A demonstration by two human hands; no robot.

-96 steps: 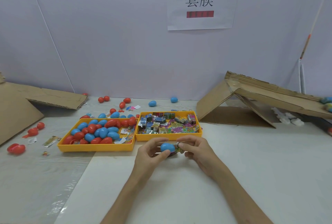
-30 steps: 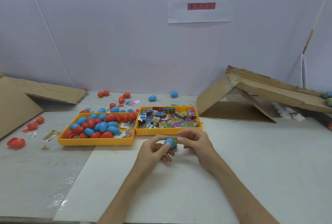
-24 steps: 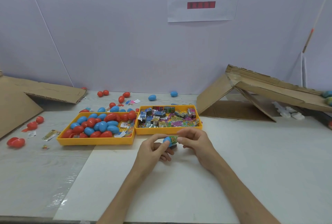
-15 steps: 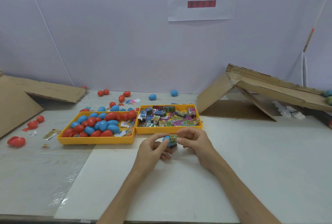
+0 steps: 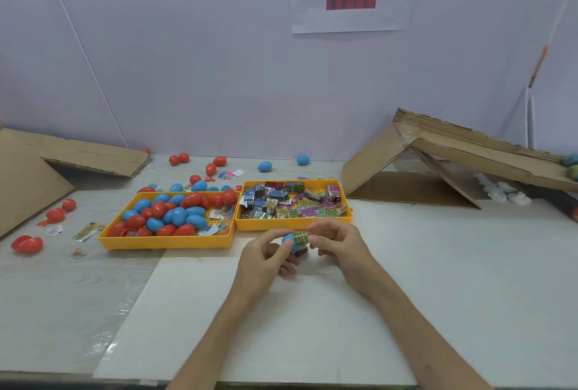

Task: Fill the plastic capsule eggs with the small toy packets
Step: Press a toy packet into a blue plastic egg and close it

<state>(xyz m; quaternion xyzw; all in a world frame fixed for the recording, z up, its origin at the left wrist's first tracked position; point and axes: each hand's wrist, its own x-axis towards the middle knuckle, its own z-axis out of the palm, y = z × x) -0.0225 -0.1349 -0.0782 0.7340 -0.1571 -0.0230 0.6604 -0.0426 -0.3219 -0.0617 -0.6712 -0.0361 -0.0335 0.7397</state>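
Blue smooth plastic capsule egg (image 5: 287, 240), rounded end left, mouth right, long axis approx left-right. L hand (image 5: 262, 259) fingers curl round it, above the desk (image 5: 438, 264), just near of the right yellow tray (image 5: 294, 223). R hand (image 5: 339, 244) fingers pinch a glossy green printed toy packet (image 5: 300, 237) at egg's mouth.

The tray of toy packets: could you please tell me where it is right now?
In the head view, the packet tray sits mid-table, immediately right of the egg tray and left of the cardboard ramp.
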